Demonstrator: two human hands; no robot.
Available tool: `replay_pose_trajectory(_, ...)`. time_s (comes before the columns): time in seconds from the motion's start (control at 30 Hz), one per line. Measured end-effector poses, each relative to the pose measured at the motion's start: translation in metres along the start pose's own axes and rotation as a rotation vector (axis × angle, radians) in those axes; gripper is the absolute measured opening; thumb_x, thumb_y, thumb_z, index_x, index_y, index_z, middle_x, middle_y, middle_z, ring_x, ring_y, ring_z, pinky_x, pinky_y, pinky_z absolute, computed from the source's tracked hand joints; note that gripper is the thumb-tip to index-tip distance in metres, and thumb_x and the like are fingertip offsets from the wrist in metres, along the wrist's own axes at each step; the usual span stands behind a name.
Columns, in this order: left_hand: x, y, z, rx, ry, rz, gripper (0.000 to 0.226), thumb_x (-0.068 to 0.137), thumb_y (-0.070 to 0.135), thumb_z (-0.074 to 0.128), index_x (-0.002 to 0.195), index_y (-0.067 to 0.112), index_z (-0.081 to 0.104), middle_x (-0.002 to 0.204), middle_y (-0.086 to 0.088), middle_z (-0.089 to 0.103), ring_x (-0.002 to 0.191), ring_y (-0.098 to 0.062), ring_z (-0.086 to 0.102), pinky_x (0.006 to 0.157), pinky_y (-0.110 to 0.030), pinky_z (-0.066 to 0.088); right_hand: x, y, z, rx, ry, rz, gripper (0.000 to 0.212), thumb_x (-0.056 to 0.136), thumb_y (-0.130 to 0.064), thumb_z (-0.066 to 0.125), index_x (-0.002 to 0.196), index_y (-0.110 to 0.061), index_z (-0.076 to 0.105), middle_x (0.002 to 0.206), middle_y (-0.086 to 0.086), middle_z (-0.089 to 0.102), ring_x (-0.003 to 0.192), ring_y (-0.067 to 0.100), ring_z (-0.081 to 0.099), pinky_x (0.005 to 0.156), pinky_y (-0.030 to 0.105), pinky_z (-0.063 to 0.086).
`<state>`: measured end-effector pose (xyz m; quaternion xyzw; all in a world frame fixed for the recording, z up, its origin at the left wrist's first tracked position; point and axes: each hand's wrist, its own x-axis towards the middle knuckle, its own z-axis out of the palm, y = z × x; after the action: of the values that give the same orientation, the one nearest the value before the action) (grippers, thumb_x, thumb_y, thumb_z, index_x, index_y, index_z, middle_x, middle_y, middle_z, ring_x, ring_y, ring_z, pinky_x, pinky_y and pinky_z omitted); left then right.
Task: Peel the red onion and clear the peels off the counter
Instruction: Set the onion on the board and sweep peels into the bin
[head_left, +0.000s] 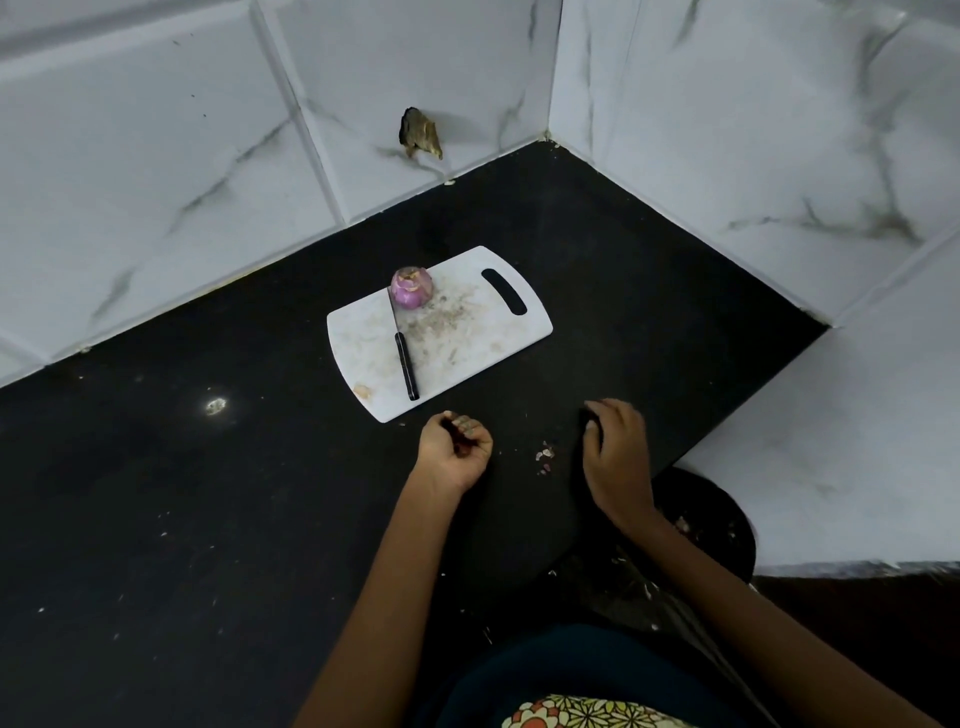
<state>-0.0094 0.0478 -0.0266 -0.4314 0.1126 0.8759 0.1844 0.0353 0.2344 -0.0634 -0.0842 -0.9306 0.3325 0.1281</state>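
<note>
I note the peeled red onion (411, 288) on the white cutting board (467, 343), touching the knife (404, 358) blade; left hand (453, 451) curls around peel scraps; right hand (615, 457) rests relaxed on the counter (208, 493) beside loose peels (545, 457), holding nothing.

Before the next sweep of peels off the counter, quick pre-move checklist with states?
1. Red onion peeled and parked on cutting board: ok.
2. Knife lying on the board, apart from both hands: ok.
3. Left hand curled round gathered peels: ok, dark bits show at the fingers.
4. Right hand resting on the counter beside the loose peels: ok.
5. Counter free of peels: not ok, scraps remain.
6. Bin below the counter edge open: cannot tell.
</note>
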Motion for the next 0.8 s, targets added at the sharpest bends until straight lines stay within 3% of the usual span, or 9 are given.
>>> replay_pose_trajectory(0.1, 0.001, -0.003, 0.0, 0.017, 0.006, -0.011, 0.042, 0.098, 0.015, 0.031, 0.056, 0.016, 0.036, 0.04, 0.001, 0.031, 0.028, -0.011, 0.03, 0.033, -0.011, 0.027, -0.006, -0.008, 0.007, -0.213, -0.139, -0.025, 0.046, 0.091, -0.021, 0.039, 0.127, 0.003, 0.053, 0.131, 0.022, 0.053, 0.126, 0.039, 0.044, 0.107, 0.042, 0.033)
replay_pose_trajectory(0.2, 0.002, -0.006, 0.0, 0.03, 0.004, -0.013, 0.042, 0.098, 0.016, 0.031, 0.056, 0.016, 0.036, 0.04, 0.001, 0.031, 0.028, -0.011, 0.03, 0.032, -0.011, 0.027, -0.024, -0.016, 0.02, -0.381, -0.212, -0.175, 0.046, 0.09, -0.019, 0.038, 0.126, 0.004, 0.054, 0.128, 0.026, 0.055, 0.122, 0.042, 0.051, 0.102, 0.047, 0.041)
replay_pose_trajectory(0.33, 0.004, -0.007, 0.001, 0.032, 0.003, -0.015, 0.043, 0.098, 0.016, 0.032, 0.055, 0.016, 0.036, 0.04, 0.001, 0.031, 0.028, -0.011, 0.031, 0.032, -0.012, 0.028, -0.048, -0.021, 0.027, -0.441, -0.268, -0.43, 0.046, 0.076, -0.01, 0.046, 0.117, 0.004, 0.062, 0.116, 0.024, 0.064, 0.11, 0.037, 0.061, 0.09, 0.041, 0.053)
replay_pose_trajectory(0.47, 0.005, -0.007, 0.0, 0.013, 0.0, -0.026, 0.043, 0.098, 0.016, 0.033, 0.055, 0.015, 0.038, 0.04, 0.001, 0.032, 0.028, -0.011, 0.031, 0.032, -0.012, 0.028, -0.047, -0.022, 0.02, -0.443, -0.19, -0.624, 0.035, 0.067, -0.007, 0.059, 0.097, 0.004, 0.071, 0.099, 0.019, 0.071, 0.093, 0.03, 0.069, 0.077, 0.032, 0.057)
replay_pose_trajectory(0.53, 0.005, -0.007, 0.0, 0.022, 0.001, -0.031, 0.043, 0.098, 0.016, 0.032, 0.055, 0.015, 0.037, 0.039, 0.001, 0.032, 0.028, -0.011, 0.031, 0.032, -0.012, 0.028, -0.043, -0.022, 0.017, -0.447, -0.143, -0.662, 0.029, 0.064, -0.008, 0.062, 0.089, 0.002, 0.073, 0.092, 0.015, 0.072, 0.085, 0.026, 0.07, 0.073, 0.027, 0.056)
replay_pose_trajectory(0.7, 0.003, -0.009, 0.002, 0.045, 0.005, -0.031, 0.041, 0.097, 0.015, 0.032, 0.056, 0.016, 0.036, 0.039, 0.001, 0.031, 0.028, -0.011, 0.031, 0.033, -0.011, 0.027, -0.035, -0.023, 0.014, -0.385, -0.123, -0.644, 0.029, 0.081, -0.009, 0.044, 0.079, -0.004, 0.072, 0.081, 0.007, 0.069, 0.073, 0.02, 0.065, 0.059, 0.024, 0.054)
replay_pose_trajectory(0.8, 0.002, -0.009, 0.003, 0.046, 0.003, -0.033, 0.041, 0.097, 0.014, 0.032, 0.056, 0.016, 0.036, 0.039, 0.001, 0.032, 0.028, -0.011, 0.031, 0.033, -0.012, 0.027, -0.033, -0.022, 0.014, -0.339, -0.142, -0.618, 0.005, 0.074, -0.003, 0.067, 0.078, -0.004, 0.069, 0.08, 0.009, 0.065, 0.071, 0.022, 0.061, 0.059, 0.028, 0.052)
